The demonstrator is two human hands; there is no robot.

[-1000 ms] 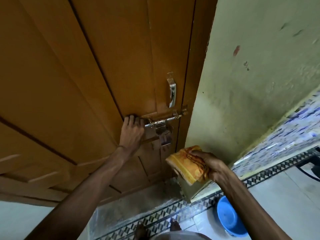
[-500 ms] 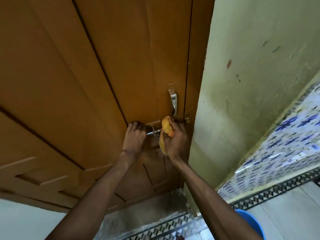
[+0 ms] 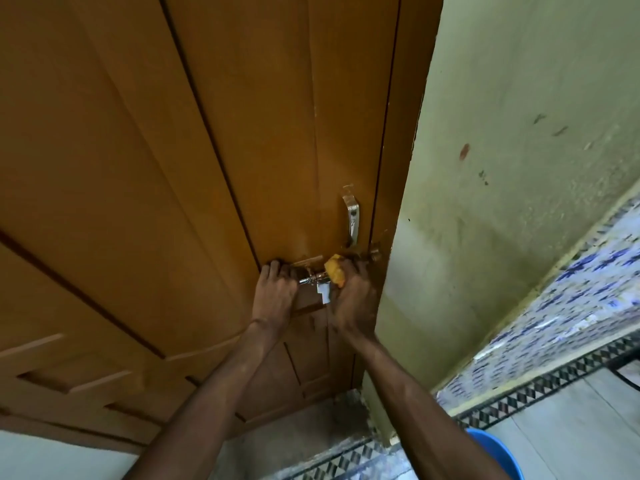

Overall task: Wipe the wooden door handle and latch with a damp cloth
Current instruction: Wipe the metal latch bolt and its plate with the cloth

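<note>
Yellow cloth (image 3: 335, 270) bunched in right hand (image 3: 349, 303) grip, pressed on latch (image 3: 313, 279) bolt. Left hand (image 3: 275, 294) flat on door (image 3: 207, 168), holding nothing, just left of latch.

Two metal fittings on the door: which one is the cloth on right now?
The horizontal sliding latch bolt: the right hand presses the yellow cloth on it. The upright pull handle above is untouched.

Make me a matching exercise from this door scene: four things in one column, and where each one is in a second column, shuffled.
1. cloth
2. handle
3. left hand
4. blue tub

A. on the floor, lower right
B. flat against the door, left of the latch
C. bunched in the right hand, on the latch
D. upright on the door, above the latch

Pairs: 1-C, 2-D, 3-B, 4-A
</note>
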